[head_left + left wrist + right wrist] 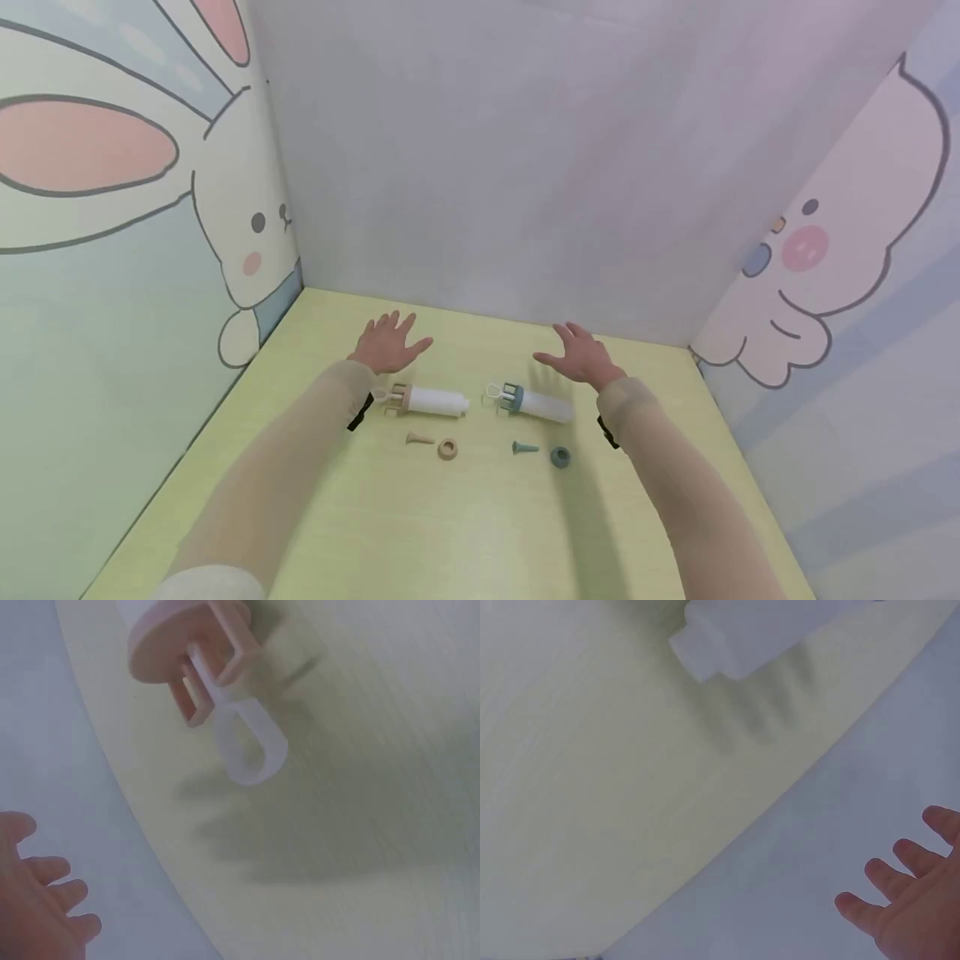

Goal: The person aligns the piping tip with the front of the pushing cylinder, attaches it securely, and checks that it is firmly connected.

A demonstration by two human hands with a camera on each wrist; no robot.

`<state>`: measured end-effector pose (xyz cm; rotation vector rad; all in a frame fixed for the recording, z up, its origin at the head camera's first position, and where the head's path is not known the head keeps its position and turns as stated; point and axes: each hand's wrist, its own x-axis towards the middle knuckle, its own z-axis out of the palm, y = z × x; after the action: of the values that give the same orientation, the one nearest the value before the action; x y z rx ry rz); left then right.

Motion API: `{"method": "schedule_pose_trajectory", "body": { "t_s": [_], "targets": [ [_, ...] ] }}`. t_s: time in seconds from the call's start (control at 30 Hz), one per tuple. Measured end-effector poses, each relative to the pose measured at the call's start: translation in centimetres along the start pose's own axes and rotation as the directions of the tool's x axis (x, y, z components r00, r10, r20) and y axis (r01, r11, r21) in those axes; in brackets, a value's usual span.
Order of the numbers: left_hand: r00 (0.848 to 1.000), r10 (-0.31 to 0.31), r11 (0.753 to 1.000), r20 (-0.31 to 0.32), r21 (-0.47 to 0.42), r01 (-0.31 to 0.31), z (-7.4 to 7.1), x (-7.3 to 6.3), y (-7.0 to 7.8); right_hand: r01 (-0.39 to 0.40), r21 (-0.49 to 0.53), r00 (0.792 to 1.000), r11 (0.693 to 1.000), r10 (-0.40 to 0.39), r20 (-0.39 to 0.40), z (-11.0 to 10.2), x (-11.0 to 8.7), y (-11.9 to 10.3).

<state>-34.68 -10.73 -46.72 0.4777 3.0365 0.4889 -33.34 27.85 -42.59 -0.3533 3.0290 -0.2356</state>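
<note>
My left hand (386,346) hovers, fingers spread, just beyond the pink-collared syringe (435,402), which has a white barrel and a plunger with a ring handle. The left wrist view shows that ring handle (255,742) close up, with the hand's fingers (67,895) apart from it. Beyond the teal-collared syringe (546,406), my right hand (583,357) is held out with straight fingers, gripping nothing. Its white barrel (765,634) tops the right wrist view. Nearer me lie a pink nozzle (420,439), a pink ring cap (447,457), a teal nozzle (527,448) and a teal ring cap (560,465).
Everything lies on a pale yellow table (465,533). A plain grey-white wall (480,192) rises behind its far edge. Side walls with cartoon animals stand at left (232,200) and right (847,250). Arm shadows fall across the tabletop.
</note>
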Motion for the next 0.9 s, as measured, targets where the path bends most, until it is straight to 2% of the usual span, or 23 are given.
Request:
{"method": "schedule_pose_trajectory", "body": {
  "t_s": [0.13, 0.3, 0.5, 0.63, 0.7, 0.83, 0.9],
  "targets": [
    [0.994, 0.106, 0.994, -0.033, 0.008, -0.106, 1.0, -0.1, 0.6, 0.026, -0.013, 0.999, 1.000, -0.026, -0.022, 0.9, -0.3, -0.9],
    [0.964, 0.233, 0.972, -0.131, -0.013, -0.237, 1.5, -1.3, 1.4, 0.100, -0.039, 0.989, 0.994, -0.104, -0.107, 2.4, -0.6, -2.7],
    [0.935, 0.277, 0.957, -0.223, -0.021, -0.288, 2.1, -3.0, 2.0, 0.181, -0.016, 0.970, 0.983, -0.182, -0.162, 4.4, -1.3, -5.8],
    [0.910, 0.303, 0.945, -0.283, -0.039, -0.326, 2.6, -3.9, 3.3, 0.221, -0.005, 0.953, 0.975, -0.217, -0.214, 5.4, -2.0, -7.5],
    [0.908, 0.313, 0.941, -0.279, -0.036, -0.336, 2.9, -4.5, 4.1, 0.257, -0.011, 0.939, 0.966, -0.252, -0.233, 6.0, -2.5, -8.3],
    [0.922, 0.319, 0.943, -0.221, -0.020, -0.331, 4.1, -6.5, 5.0, 0.335, -0.014, 0.915, 0.942, -0.329, -0.233, 7.7, -3.6, -9.7],
    [0.922, 0.326, 0.940, -0.207, -0.034, -0.340, 4.7, -7.7, 5.3, 0.373, -0.005, 0.904, 0.928, -0.365, -0.223, 8.6, -4.3, -10.3]
  ]
}}
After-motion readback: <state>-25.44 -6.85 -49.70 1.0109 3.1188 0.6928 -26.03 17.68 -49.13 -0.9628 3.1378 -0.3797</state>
